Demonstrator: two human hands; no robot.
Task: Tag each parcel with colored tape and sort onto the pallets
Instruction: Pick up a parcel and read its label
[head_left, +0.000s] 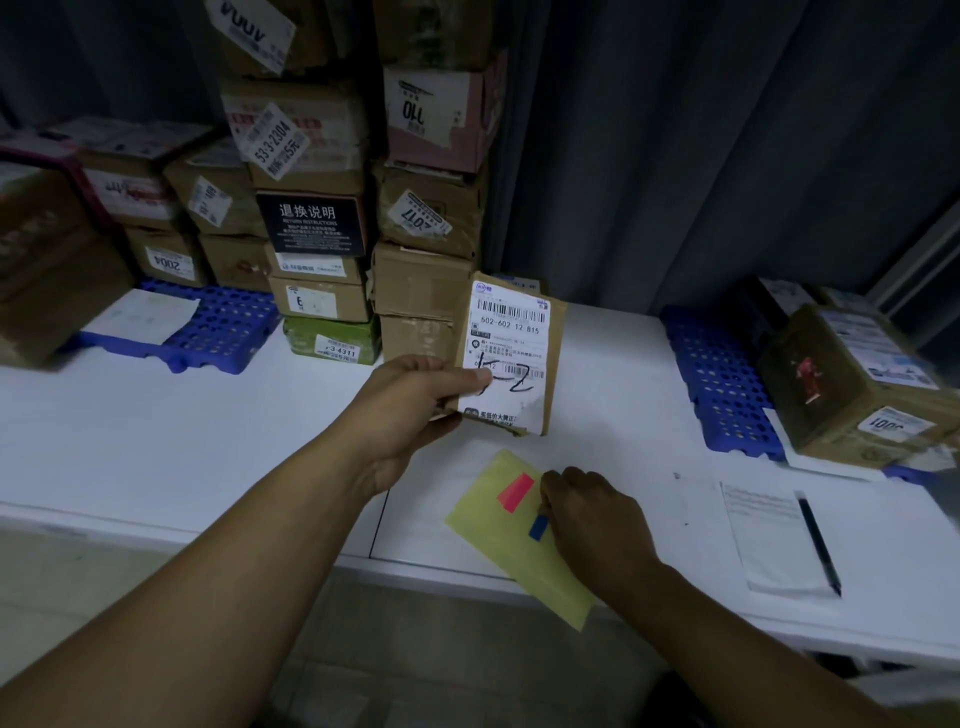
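Note:
My left hand (410, 405) grips a small brown parcel (511, 358) by its lower left corner and holds it upright above the white table (208, 441). Its white shipping label faces me, with black handwriting across it. Below it a yellow sheet (498, 551) lies at the table's front edge, carrying a red tape strip (515, 492) and a blue tape strip (538, 527). My right hand (592, 519) rests on the sheet and pinches the blue strip at its upper end.
A blue pallet (223, 332) at the back left holds a white sheet. Several stacked cardboard parcels (322, 218) stand behind the middle. Another blue pallet (722, 384) at the right bears brown boxes (852, 384). A notepad (769, 540) with a black pen (820, 545) lies at the right front.

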